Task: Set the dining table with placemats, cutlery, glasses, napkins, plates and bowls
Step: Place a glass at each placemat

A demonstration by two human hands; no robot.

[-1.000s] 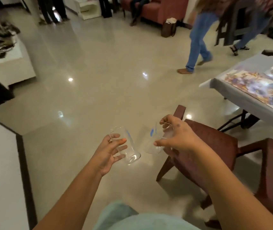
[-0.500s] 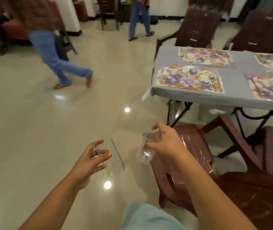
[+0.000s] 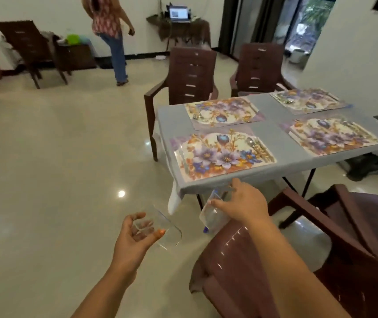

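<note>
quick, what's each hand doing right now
Left hand: holding a clear glass.
Right hand: holding a second glass.

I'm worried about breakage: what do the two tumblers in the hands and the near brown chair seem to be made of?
Left tumbler and right tumbler: clear, so the floor and fingers show through; glass or clear plastic, cannot tell. Near chair: probably moulded plastic, glossy brown with sharp light glints on its curved, slotted back.
</note>
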